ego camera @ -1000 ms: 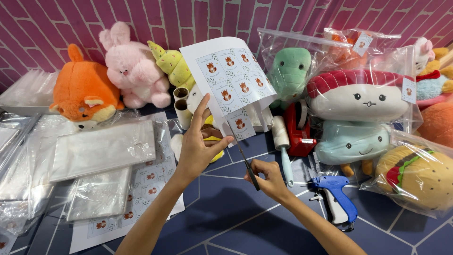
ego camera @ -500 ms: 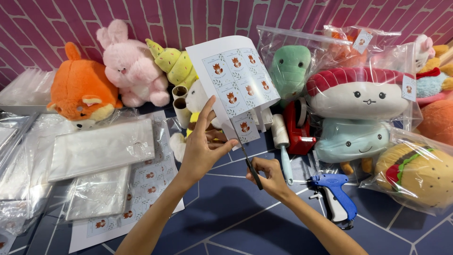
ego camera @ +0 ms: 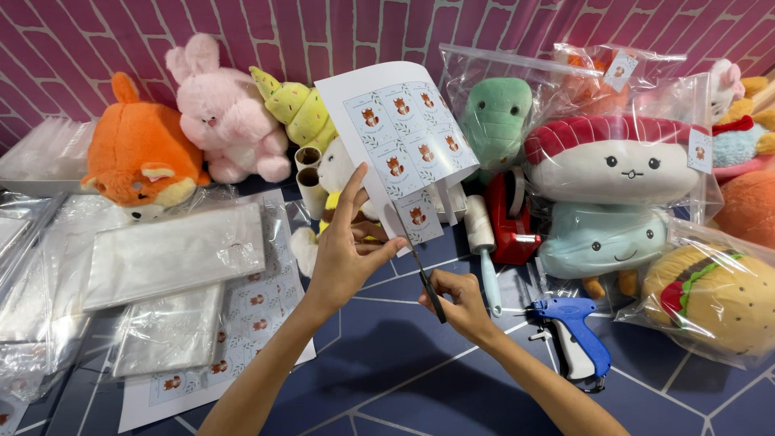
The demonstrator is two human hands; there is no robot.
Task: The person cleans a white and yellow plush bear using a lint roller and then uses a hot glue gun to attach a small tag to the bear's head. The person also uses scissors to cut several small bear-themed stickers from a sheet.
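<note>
Pink brick-pattern wall at the back, dark blue desk below, and only 1 view to work from, the head camera looking down.

Left hand is up, its fingers pinched on the lower edge of a white sticker sheet printed with small fox labels, holding it upright above the desk. Right hand sits low and just beside it, fingers wrapped closed around the handles of dark scissors, blades pointing up into the sheet's bottom edge beside the lowest label.

Around them: an orange fox plush and a pink bunny plush to the left, a green plush in a clear bag behind the sheet, a bagged sushi plush to the right. A lint roller lies just right of the scissors, a blue tagging gun nearer the right forearm, stacks of clear plastic bags on the left over more label sheets.

My read: the cut is mid-way, 1 label being trimmed free of the sheet. The next snip calls for steady tension from the left fingers and the blades tracking the gap between labels, not through a fox.
</note>
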